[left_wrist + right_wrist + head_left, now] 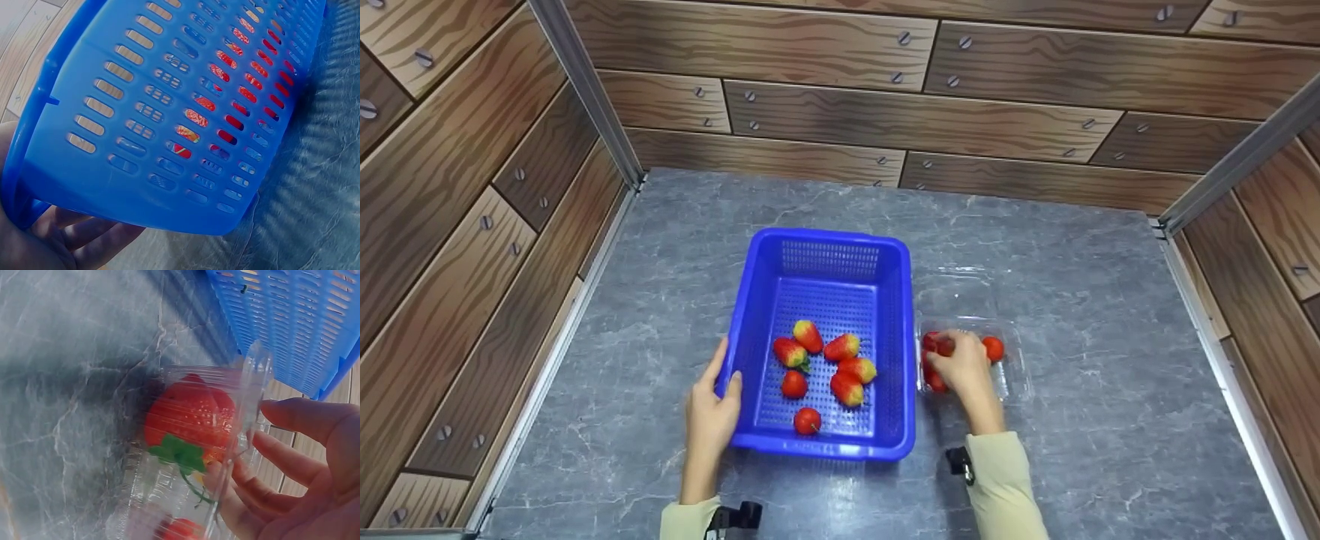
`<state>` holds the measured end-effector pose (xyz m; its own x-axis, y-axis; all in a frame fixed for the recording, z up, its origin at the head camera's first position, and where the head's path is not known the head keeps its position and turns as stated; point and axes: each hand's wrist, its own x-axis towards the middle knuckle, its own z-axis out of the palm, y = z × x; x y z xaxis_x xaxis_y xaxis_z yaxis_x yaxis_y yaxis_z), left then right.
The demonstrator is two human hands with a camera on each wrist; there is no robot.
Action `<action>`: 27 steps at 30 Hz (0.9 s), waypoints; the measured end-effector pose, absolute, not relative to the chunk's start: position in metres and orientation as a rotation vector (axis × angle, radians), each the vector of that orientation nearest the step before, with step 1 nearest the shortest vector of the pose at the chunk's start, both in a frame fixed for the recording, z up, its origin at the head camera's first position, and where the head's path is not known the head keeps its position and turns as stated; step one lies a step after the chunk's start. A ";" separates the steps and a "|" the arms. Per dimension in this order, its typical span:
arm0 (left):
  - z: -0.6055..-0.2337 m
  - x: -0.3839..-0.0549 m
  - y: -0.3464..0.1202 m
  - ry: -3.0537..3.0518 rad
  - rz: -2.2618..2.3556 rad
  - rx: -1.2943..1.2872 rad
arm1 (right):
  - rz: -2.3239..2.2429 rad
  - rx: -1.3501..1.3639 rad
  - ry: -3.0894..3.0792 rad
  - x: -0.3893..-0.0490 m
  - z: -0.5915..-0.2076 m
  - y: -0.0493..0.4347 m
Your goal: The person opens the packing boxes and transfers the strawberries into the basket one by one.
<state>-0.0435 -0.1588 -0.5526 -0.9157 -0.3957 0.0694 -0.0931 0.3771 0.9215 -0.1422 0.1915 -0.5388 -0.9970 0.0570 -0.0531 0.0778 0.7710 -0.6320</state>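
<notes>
Two hands [712, 409] [966, 367] — left gripping basket [825, 450], right loose at box [1014, 371], boxed strawberry's [188, 410] leaves [180, 453] — right wrist view only

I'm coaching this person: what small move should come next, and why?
Perhaps curl the right hand around one red, rounded fruit: it reaches over the clear plastic box holding several, while the left hand grips the blue perforated plastic basket.
</notes>
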 end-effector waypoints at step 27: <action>-0.554 -0.044 -0.158 -2.342 -1.565 0.426 | -1.020 0.133 2.942 -0.137 -0.558 0.189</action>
